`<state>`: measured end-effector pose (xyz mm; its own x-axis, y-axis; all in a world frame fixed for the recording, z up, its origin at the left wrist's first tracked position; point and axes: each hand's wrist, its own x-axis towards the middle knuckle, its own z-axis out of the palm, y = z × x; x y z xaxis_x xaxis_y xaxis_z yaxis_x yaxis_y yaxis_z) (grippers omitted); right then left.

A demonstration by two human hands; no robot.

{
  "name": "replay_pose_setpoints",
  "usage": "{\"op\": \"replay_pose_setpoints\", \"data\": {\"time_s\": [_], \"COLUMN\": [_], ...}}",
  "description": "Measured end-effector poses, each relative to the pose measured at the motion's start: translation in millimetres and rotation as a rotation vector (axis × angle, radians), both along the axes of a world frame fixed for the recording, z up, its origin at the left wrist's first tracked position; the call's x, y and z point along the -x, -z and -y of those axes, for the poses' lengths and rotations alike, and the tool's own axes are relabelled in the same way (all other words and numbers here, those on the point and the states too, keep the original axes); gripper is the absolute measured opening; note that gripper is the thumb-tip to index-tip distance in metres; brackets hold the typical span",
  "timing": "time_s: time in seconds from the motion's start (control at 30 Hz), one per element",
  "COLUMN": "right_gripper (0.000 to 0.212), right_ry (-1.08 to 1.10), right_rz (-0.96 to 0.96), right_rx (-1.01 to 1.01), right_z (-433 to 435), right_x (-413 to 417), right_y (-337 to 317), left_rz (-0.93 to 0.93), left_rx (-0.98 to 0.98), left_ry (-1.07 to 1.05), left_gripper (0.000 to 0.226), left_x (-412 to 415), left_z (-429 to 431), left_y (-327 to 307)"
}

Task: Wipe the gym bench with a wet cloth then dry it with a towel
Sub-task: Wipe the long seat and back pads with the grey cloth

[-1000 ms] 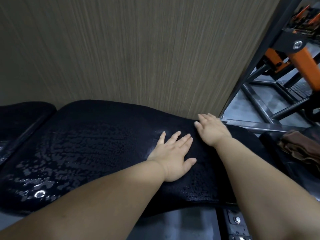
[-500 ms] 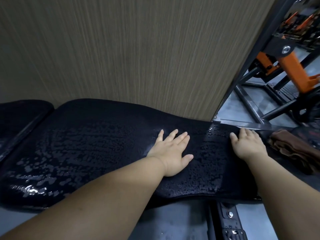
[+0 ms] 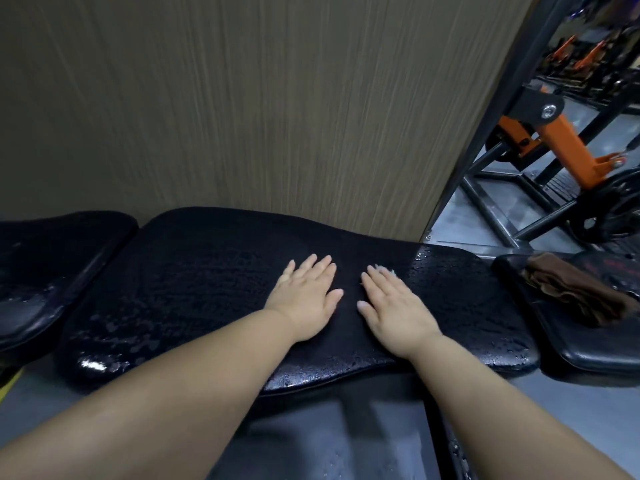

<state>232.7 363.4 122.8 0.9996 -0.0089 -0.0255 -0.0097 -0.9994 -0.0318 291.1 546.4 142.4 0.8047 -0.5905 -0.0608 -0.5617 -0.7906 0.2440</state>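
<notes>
left hand [image 3: 304, 299]: I see it flat, palm down, fingers spread, pressing mid gym bench [image 3: 190, 278].
right hand [image 3: 394, 306]: also flat, fingers straight, just beside the left; fingertips blurred.
gym bench: black, wet; beads and shiny patches toward both ends.
towel [image 3: 575, 292]: brown, crumpled on the side pad [image 3: 588, 351] at right, apart from both hands.
writing: red marks on that pad, unreadable to me.
far: wood-grain wall [image 3: 242, 98]; orange machine [image 3: 568, 143].

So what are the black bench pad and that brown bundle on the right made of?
Bench pad: seemingly black vinyl or leatherette, glossy; water beads on it. Brown bundle: soft matte fabric, likely a towel, lying in crumpled folds.
</notes>
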Motion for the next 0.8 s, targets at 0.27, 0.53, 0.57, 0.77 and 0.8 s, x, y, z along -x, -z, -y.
{"op": "replay_pose_setpoints", "data": {"time_s": [0.27,0.53,0.57,0.77,0.8], "right_gripper": [0.067,0.071,0.072,0.066,0.065], "right_ry": [0.568,0.278,0.202,-0.049,-0.053], "right_rz": [-0.090,0.001,0.011,-0.018,-0.020], "right_rx": [0.070,0.123,0.116,0.001,-0.010], "right_z": [73,-47,-72,-144,-139], "right_x": [30,0,-3,-14,-13], "right_y": [-7,-7,-7,-7,-6], "left_rz": [-0.011,-0.003,-0.001,-0.001,-0.001], "left_rx": [-0.134,-0.086,-0.089,-0.100,-0.104], "left_ry": [-0.200,-0.209,-0.209,-0.206,-0.206], "left_gripper": [0.060,0.059,0.059,0.057,0.057], "left_x": [-1,-4,-4,-5,-4], "left_z": [-108,-117,-117,-118,-118], "left_y": [8,17,18,16,16]}}
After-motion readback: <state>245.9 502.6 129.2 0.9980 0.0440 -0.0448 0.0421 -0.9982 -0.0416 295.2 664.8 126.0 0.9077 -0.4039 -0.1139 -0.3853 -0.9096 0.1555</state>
